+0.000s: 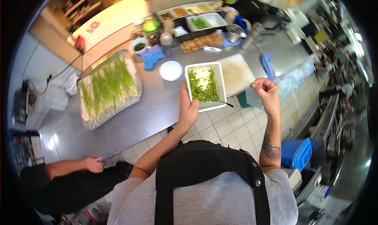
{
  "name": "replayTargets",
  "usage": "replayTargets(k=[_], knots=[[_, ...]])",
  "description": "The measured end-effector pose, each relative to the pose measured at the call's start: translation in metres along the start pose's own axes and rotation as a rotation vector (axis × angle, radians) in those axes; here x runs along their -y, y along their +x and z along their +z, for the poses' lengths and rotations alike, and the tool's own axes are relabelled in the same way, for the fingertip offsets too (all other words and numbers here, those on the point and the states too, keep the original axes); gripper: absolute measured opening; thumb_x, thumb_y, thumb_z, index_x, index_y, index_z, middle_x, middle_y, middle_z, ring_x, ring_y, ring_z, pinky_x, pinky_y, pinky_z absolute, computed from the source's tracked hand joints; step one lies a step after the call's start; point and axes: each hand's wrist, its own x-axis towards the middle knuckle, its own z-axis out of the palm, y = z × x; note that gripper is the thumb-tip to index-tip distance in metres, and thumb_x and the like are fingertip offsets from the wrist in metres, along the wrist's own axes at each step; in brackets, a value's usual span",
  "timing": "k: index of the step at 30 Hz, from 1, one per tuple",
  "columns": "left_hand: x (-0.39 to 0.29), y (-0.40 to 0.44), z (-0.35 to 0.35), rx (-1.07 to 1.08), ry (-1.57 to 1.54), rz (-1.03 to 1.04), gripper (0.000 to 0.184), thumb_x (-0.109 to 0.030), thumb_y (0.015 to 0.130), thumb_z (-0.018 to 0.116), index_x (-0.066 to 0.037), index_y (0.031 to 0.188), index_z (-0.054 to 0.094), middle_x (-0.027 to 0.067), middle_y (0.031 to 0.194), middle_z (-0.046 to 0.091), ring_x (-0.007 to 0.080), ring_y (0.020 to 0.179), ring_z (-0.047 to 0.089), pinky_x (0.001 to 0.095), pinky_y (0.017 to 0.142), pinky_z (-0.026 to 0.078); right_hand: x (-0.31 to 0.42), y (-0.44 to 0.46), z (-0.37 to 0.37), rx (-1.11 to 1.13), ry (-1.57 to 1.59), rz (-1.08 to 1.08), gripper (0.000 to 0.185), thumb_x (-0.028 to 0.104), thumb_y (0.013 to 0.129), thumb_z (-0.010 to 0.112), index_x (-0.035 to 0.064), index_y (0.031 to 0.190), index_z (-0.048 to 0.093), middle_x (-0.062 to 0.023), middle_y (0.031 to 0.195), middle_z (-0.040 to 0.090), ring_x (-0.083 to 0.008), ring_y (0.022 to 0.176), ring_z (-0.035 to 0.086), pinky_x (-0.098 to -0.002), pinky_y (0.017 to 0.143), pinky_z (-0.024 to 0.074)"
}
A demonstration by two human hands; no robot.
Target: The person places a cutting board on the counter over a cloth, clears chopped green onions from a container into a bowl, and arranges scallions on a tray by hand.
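My left hand (188, 107) grips the left side of a white rectangular tub (223, 83), with the thumb over its rim. Chopped green herbs (197, 92) lie along the tub's sides and near end, and its pale bottom shows between them. A thin utensil with a dark handle (226, 103) rests in the herbs and sticks out past the tub's right edge. Raised to the right of the tub, my right hand (267, 92) pinches a small greenish piece (252, 84) between thumb and fingertips; its exact kind is too small to make out.
A white cutting board (238, 73) lies behind the tub on the steel counter (157, 111). A white bowl (171, 71) and a tray of long green stalks (108, 87) stand left. Food containers (185, 13) line the back. Another person's hand (94, 164) is at lower left.
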Motion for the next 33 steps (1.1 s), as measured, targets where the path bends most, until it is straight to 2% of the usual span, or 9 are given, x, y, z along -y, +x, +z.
replayTargets(k=[8,12,17,21,24,27,30,32,33], knots=[[0.036,-0.087,0.142,0.14,-0.249,-0.287,0.065,0.0,0.076,0.046,0.0,0.139,0.029,0.012,0.128,0.046,0.0194,0.114,0.047,0.032,0.1,0.035,-0.136,-0.164,-0.207,-0.398,-0.122,0.206,0.012,0.012,0.081,0.069,0.0001,0.08,0.069,0.0032,0.067,0.06,-0.0029,0.061,0.049,-0.0198,0.056,0.0394],[0.038,-0.148,0.239,0.283,-0.393,-0.401,0.063,0.001,0.077,0.044,-0.002,0.138,0.029,0.0143,0.129,0.045,0.0239,0.116,0.049,0.0362,0.098,0.04,-0.23,-0.281,-0.322,-0.686,-0.296,0.321,0.016,0.015,0.078,0.071,-0.0004,0.079,0.071,-0.0069,0.07,0.068,-0.009,0.063,0.061,-0.0245,0.059,0.0476],[0.031,-0.19,0.312,0.407,-0.367,-0.598,0.058,-0.002,0.082,0.046,-0.004,0.138,0.03,0.0133,0.128,0.046,0.0233,0.116,0.048,0.037,0.097,0.042,-0.295,-0.4,-0.422,-0.864,-0.726,0.716,0.019,0.023,0.075,0.071,0.0055,0.083,0.072,-0.016,0.077,0.068,-0.0289,0.074,0.068,-0.0353,0.067,0.0527],[0.03,-0.202,0.353,0.494,-0.363,-0.618,0.057,-0.001,0.084,0.046,-0.004,0.139,0.029,0.013,0.128,0.046,0.0235,0.115,0.05,0.0373,0.096,0.043,-0.354,-0.498,-0.474,-0.941,-0.847,0.991,0.019,0.023,0.074,0.07,0.0086,0.086,0.074,-0.0165,0.08,0.069,-0.0305,0.078,0.068,-0.0385,0.073,0.0527],[0.036,-0.203,0.37,0.55,-0.323,-0.61,0.057,0.001,0.086,0.045,-0.004,0.14,0.029,0.0129,0.13,0.045,0.0234,0.116,0.05,0.0373,0.098,0.043,-0.365,-0.545,-0.495,-0.856,-0.864,1.248,0.02,0.025,0.077,0.07,0.0101,0.09,0.073,-0.0174,0.098,0.068,-0.0335,0.091,0.066,-0.0411,0.081,0.0525],[0.035,-0.204,0.383,0.517,-0.32,-0.608,0.056,0.001,0.086,0.046,-0.004,0.139,0.03,0.0129,0.13,0.046,0.0233,0.116,0.05,0.0371,0.098,0.042,-0.365,-0.571,-0.505,-0.789,-1.024,1.33,0.026,0.027,0.07,0.075,0.0078,0.087,0.07,-0.0179,0.092,0.068,-0.0348,0.088,0.066,-0.0434,0.077,0.0528],[0.042,-0.208,0.388,0.482,-0.308,-0.496,0.05,-0.008,0.092,0.051,-0.002,0.137,0.031,0.0134,0.128,0.047,0.0224,0.115,0.05,0.0362,0.1,0.039,-0.454,-0.628,-0.531,-0.576,-1.242,1.259,0.021,0.024,0.076,0.066,0.0048,0.084,0.067,-0.018,0.086,0.067,-0.0359,0.085,0.065,-0.0463,0.073,0.0518],[0.058,-0.21,0.381,0.404,-0.244,-0.488,0.049,-0.018,0.096,0.052,-0.001,0.137,0.032,0.0121,0.129,0.048,0.0191,0.115,0.048,0.0339,0.1,0.037,-0.524,-0.67,-0.543,-0.376,-1.335,0.922,0.019,0.019,0.08,0.056,0.0058,0.08,0.068,-0.0201,0.081,0.063,-0.0361,0.082,0.064,-0.0475,0.071,0.05],[0.054,-0.21,0.382,0.41,-0.246,-0.441,0.051,-0.023,0.098,0.05,-0.001,0.139,0.031,0.012,0.131,0.047,0.0182,0.116,0.047,0.0324,0.1,0.036,-0.527,-0.658,-0.545,-0.267,-1.316,1.001,0.019,0.022,0.078,0.061,0.0052,0.08,0.07,-0.0212,0.086,0.064,-0.0351,0.085,0.064,-0.0456,0.074,0.0508]])
